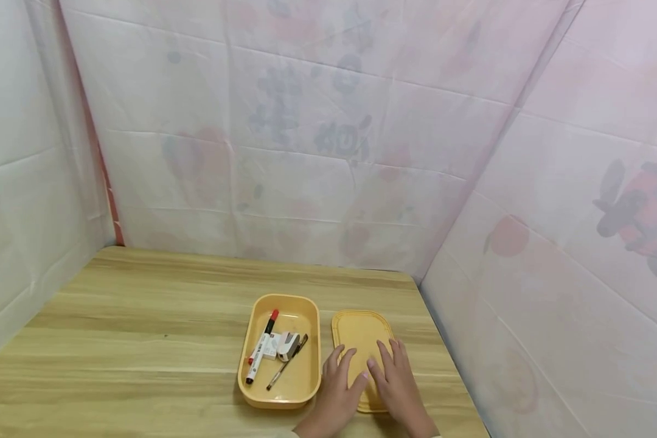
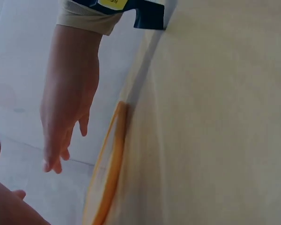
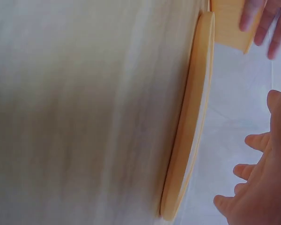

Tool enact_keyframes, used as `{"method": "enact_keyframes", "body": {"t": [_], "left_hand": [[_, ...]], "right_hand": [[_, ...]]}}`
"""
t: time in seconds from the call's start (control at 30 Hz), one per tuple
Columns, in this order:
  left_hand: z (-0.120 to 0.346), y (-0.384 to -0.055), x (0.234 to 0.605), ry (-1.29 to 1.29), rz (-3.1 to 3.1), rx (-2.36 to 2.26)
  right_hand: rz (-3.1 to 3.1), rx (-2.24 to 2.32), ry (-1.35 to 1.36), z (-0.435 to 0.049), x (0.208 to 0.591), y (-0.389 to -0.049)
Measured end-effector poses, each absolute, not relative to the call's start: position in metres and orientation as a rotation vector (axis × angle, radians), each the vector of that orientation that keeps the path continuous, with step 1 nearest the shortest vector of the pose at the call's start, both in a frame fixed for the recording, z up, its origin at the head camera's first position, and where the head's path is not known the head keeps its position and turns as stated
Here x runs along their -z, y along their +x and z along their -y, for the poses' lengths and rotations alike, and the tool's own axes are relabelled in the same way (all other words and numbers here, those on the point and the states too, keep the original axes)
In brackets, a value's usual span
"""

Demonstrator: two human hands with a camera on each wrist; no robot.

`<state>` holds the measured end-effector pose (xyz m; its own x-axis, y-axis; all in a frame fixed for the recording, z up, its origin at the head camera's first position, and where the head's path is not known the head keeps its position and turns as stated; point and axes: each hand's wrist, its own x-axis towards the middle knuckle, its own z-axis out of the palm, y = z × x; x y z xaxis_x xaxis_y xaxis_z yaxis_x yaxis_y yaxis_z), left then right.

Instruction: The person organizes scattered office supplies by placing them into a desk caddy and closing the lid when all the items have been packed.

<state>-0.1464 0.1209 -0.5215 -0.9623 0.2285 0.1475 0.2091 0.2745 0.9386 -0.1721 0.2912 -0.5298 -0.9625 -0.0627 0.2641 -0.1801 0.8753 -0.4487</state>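
Observation:
A yellow lid (image 1: 361,333) lies on the table at the right in the head view. Over its near part hover my left hand (image 1: 336,392) and my right hand (image 1: 399,386), fingers spread and nothing held. In the right wrist view a gap shows between my right hand (image 3: 260,173) and the lid (image 3: 187,131). Left of the lid stands an open yellow box (image 1: 301,386). Inside it are a white marker (image 1: 258,358) with a black end, a red-tipped black pen or marker (image 1: 271,321), a small white packet (image 1: 271,345), a small white-and-grey stapler-like object (image 1: 288,345) and a slim pen (image 1: 287,362).
The wood-grain table (image 1: 115,340) stretches away to the left and back. Hanging printed sheets surround it: a back sheet (image 1: 306,182), a left sheet (image 1: 27,182) and a right sheet (image 1: 553,274) close beside the table's right edge.

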Motion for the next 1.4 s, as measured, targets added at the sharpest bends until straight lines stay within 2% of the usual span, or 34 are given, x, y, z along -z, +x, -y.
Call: {"method": "enact_keyframes", "body": {"t": [0.2, 0.37, 0.63, 0.9, 1.4], "left_hand": [[-0.128, -0.148, 0.532, 0.168, -2.310, -2.066], [-0.129, -0.153, 0.534, 0.059, -2.208, -2.166], [-0.133, -0.155, 0.542, 0.066, -2.157, -2.158], [-0.144, -0.155, 0.548, -0.081, -2.183, -2.199], [-0.145, -0.152, 0.545, -0.033, -2.038, -2.278]], "right_hand": [[2.839, -0.738, 0.119, -0.294, 0.531, -0.170], [2.842, -0.781, 0.068, -0.295, 0.531, -0.168], [2.912, -0.794, -0.106, -0.301, 0.531, -0.166], [2.976, -0.779, -0.266, -0.305, 0.530, -0.160], [2.929, -0.854, -0.280, -0.293, 0.529, -0.153]]}}
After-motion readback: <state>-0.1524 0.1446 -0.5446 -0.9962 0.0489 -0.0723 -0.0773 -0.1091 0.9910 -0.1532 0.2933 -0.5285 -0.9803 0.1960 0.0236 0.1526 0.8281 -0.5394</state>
